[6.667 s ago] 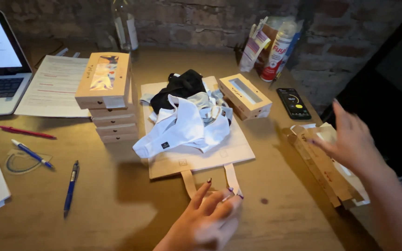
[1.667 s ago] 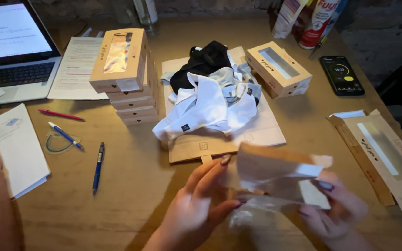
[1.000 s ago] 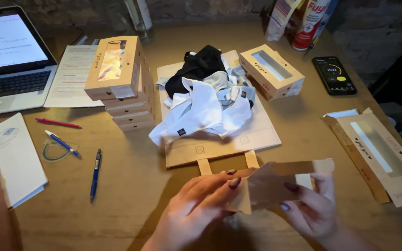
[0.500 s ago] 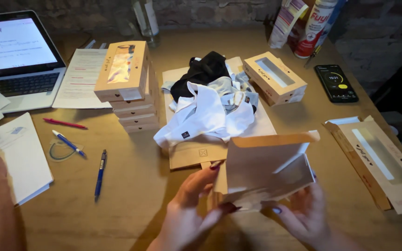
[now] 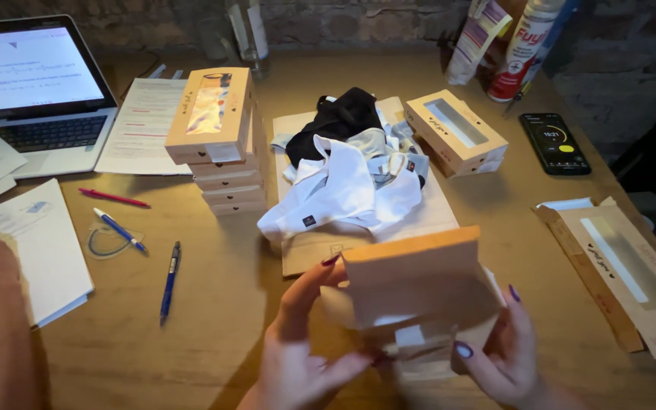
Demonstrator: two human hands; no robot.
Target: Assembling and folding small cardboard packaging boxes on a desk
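Cardboard box (image 5: 419, 285), half-folded, gripped by left hand (image 5: 305, 349) and right hand (image 5: 503, 357); filled boxes (image 5: 218, 144) stacked, garment pile (image 5: 351, 178) unpacked, flat box blank (image 5: 620, 269) unfolded.

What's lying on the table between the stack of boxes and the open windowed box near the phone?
In the head view, a pile of white and black garments on a flat cardboard sheet lies between the stack of boxes and the windowed box.

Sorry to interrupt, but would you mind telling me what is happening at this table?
A person holds a partly folded cardboard box in both hands, left hand and right hand, above a wooden table. Behind it, a pile of white and black garments lies on a flat cardboard sheet, beside a stack of closed boxes. Another flat box lies to the right.
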